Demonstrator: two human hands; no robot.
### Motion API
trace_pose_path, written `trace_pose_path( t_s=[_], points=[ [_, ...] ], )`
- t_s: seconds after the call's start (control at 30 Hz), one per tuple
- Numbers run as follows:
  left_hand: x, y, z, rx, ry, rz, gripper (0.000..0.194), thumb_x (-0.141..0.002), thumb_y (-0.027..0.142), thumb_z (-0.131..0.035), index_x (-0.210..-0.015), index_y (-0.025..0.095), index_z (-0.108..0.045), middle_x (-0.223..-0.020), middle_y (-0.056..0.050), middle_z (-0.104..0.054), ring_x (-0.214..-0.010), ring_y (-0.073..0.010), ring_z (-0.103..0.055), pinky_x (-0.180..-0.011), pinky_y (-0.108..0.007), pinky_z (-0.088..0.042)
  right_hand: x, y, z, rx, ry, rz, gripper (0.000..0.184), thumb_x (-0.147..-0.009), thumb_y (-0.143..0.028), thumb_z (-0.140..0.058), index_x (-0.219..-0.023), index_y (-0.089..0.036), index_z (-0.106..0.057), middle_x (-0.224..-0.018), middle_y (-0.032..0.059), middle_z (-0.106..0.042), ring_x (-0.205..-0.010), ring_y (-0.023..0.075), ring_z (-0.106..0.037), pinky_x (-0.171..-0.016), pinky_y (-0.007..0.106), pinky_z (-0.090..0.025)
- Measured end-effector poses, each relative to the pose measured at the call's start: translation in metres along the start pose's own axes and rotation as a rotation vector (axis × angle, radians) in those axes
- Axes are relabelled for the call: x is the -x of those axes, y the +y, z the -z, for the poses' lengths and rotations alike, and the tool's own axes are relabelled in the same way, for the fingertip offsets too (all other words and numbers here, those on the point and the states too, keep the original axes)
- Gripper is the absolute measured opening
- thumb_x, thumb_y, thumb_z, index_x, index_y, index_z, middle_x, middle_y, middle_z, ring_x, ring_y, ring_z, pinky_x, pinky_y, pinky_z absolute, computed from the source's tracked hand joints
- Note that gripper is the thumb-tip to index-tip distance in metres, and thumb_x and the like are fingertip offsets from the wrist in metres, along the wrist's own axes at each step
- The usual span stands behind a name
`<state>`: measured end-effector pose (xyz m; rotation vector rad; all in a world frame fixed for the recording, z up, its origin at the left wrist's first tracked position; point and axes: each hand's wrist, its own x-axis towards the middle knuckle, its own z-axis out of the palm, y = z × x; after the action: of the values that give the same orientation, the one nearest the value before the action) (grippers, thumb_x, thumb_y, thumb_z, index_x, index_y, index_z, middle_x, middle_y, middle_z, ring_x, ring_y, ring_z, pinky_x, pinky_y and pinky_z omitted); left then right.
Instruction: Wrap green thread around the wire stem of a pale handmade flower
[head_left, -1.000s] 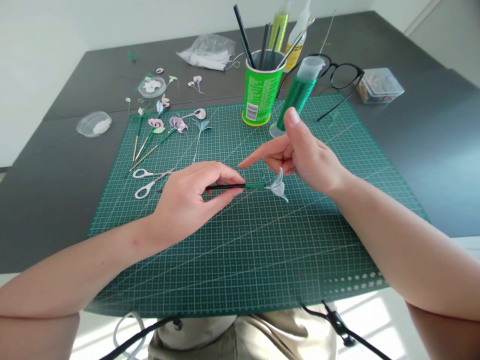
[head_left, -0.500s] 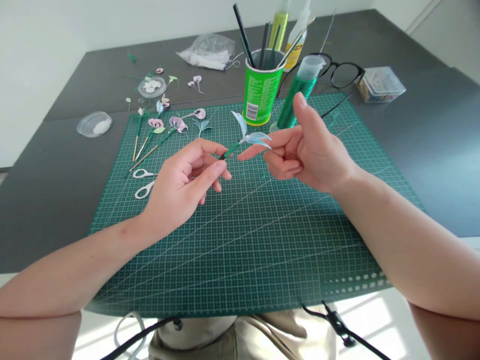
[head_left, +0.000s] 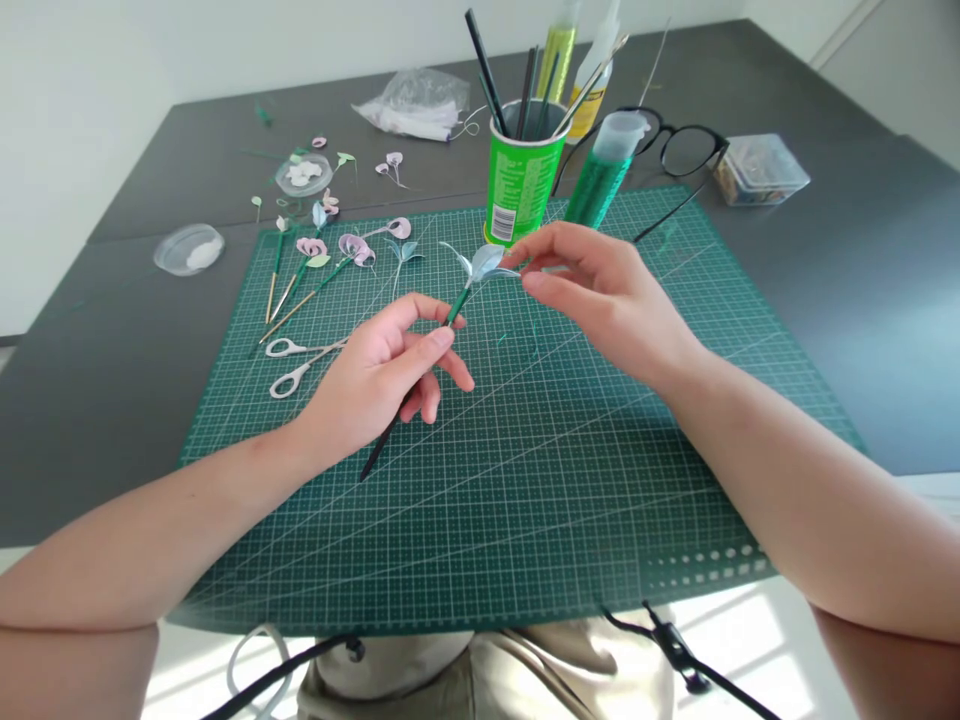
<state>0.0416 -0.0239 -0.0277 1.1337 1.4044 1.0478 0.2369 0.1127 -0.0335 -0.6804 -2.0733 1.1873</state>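
My left hand (head_left: 386, 365) is closed, thumb and fingers pinching a dark stick (head_left: 381, 450) just below its green-wrapped top. From that top spreads a pale blue artificial flower (head_left: 486, 262) with several thin petals. On the flower's right side, my right hand (head_left: 611, 295) is curled, its thumb and forefinger closed on the tip of a petal. Scissors with white handles (head_left: 289, 383) lie beside my left wrist, their blades partly hidden behind the hand.
A green cutting mat (head_left: 525, 510) covers the table's front. Beyond my hands stand a green can (head_left: 525, 185) of sticks and a tube of green glitter (head_left: 600, 185). Finished lilac flowers (head_left: 356, 248) lie left, glasses (head_left: 690, 150) and a clear box (head_left: 761, 170) at right.
The flower has turned and its stick tilted more upright, so the stick's lower end shows below my left hand. My right hand has rolled over, thumb down, and closed at a petal.
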Motion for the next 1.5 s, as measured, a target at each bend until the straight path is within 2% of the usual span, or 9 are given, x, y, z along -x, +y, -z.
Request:
trace_pose_path(
  t_s=[0.17, 0.33, 0.5, 0.83, 0.9, 1.0, 1.13, 1.27, 1.5],
  points=[
    [0.000, 0.000, -0.001, 0.011, -0.020, 0.004, 0.018, -0.104, 0.035, -0.060, -0.111, 0.021, -0.053, -0.075, 0.001, -0.075, -0.041, -0.0080, -0.058, -0.036, -0.016, -0.036, 0.004, 0.010, -0.005, 0.114, -0.206, 0.023, 0.033, -0.094, -0.029, -0.064, -0.122, -0.022, -0.079, -0.140, 0.0083, -0.073, -0.137, 0.0299, -0.064, -0.118, 0.052, -0.048],
    [-0.001, -0.001, -0.002, 0.015, -0.020, 0.005, 0.017, -0.104, 0.034, -0.060, -0.111, 0.020, -0.052, -0.076, 0.001, -0.076, -0.042, -0.0082, -0.059, -0.036, -0.016, -0.037, 0.004, 0.009, -0.007, 0.282, -0.136, 0.017, 0.025, -0.097, -0.028, -0.060, -0.100, -0.016, -0.082, -0.120, 0.0115, -0.081, -0.115, 0.0293, -0.074, -0.104, 0.048, -0.055],
    [-0.001, -0.001, -0.002, 0.010, -0.035, 0.005, 0.018, -0.104, 0.035, -0.060, -0.111, 0.020, -0.053, -0.076, 0.000, -0.076, -0.042, -0.0083, -0.059, -0.037, -0.016, -0.038, 0.001, 0.007, -0.004, 0.209, -0.058, -0.028, 0.020, -0.097, -0.029, -0.061, -0.098, -0.017, -0.078, -0.105, 0.0084, -0.082, -0.101, 0.0250, -0.075, -0.096, 0.044, -0.057],
    [-0.001, -0.001, -0.002, 0.010, -0.045, 0.013, 0.019, -0.105, 0.036, -0.059, -0.112, 0.020, -0.052, -0.076, 0.000, -0.076, -0.042, -0.0083, -0.060, -0.037, -0.016, -0.039, 0.008, 0.005, -0.006, 0.020, -0.481, 0.040, 0.043, -0.097, -0.031, -0.065, -0.138, -0.021, -0.072, -0.147, 0.0082, -0.071, -0.139, 0.0293, -0.065, -0.120, 0.050, -0.050],
    [-0.001, -0.001, -0.002, 0.003, -0.044, 0.010, 0.020, -0.105, 0.037, -0.059, -0.113, 0.020, -0.052, -0.076, 0.001, -0.075, -0.043, -0.0089, -0.060, -0.037, -0.017, -0.039, 0.009, 0.004, -0.005, -0.150, -0.584, -0.022, 0.047, -0.101, -0.034, -0.064, -0.146, -0.021, -0.065, -0.139, 0.0091, -0.075, -0.131, 0.0263, -0.070, -0.114, 0.047, -0.054],
    [0.000, -0.001, -0.002, -0.019, -0.025, 0.017, 0.022, -0.104, 0.039, -0.059, -0.114, 0.021, -0.051, -0.075, 0.001, -0.073, -0.043, -0.0098, -0.060, -0.036, -0.018, -0.038, 0.008, 0.001, -0.003, -0.369, -0.695, -0.184, 0.046, -0.108, -0.036, -0.055, -0.149, -0.016, -0.059, -0.096, 0.0053, -0.082, -0.094, 0.0185, -0.078, -0.096, 0.037, -0.060],
    [-0.002, -0.002, -0.002, -0.050, 0.033, 0.018, 0.020, -0.102, 0.037, -0.062, -0.110, 0.021, -0.052, -0.078, 0.000, -0.075, -0.041, -0.0090, -0.058, -0.035, -0.018, -0.035, 0.006, -0.004, 0.000, -0.346, -0.697, -0.223, 0.033, -0.108, -0.032, -0.057, -0.136, -0.014, -0.063, -0.056, -0.0108, -0.049, -0.048, 0.0087, -0.047, -0.054, 0.024, -0.044],
    [-0.004, -0.005, -0.001, -0.047, 0.046, 0.021, 0.022, -0.101, 0.040, -0.062, -0.109, 0.021, -0.053, -0.081, -0.002, -0.078, -0.041, -0.0094, -0.058, -0.035, -0.019, -0.036, 0.008, -0.007, -0.003, -0.231, -0.607, -0.063, 0.019, -0.106, -0.030, -0.061, -0.117, -0.015, -0.064, -0.053, -0.0146, -0.028, -0.043, 0.0063, -0.022, -0.040, 0.023, -0.017],
    [-0.006, -0.006, 0.000, -0.034, -0.015, 0.095, 0.023, -0.101, 0.038, -0.063, -0.111, 0.021, -0.053, -0.080, -0.003, -0.078, -0.038, -0.0070, -0.052, -0.034, -0.017, -0.030, 0.015, -0.018, -0.006, -0.234, -0.498, 0.086, 0.022, -0.106, -0.031, -0.060, -0.092, -0.016, -0.068, -0.054, -0.0115, -0.033, -0.043, 0.0050, -0.022, -0.040, 0.024, -0.017]
  ],
)
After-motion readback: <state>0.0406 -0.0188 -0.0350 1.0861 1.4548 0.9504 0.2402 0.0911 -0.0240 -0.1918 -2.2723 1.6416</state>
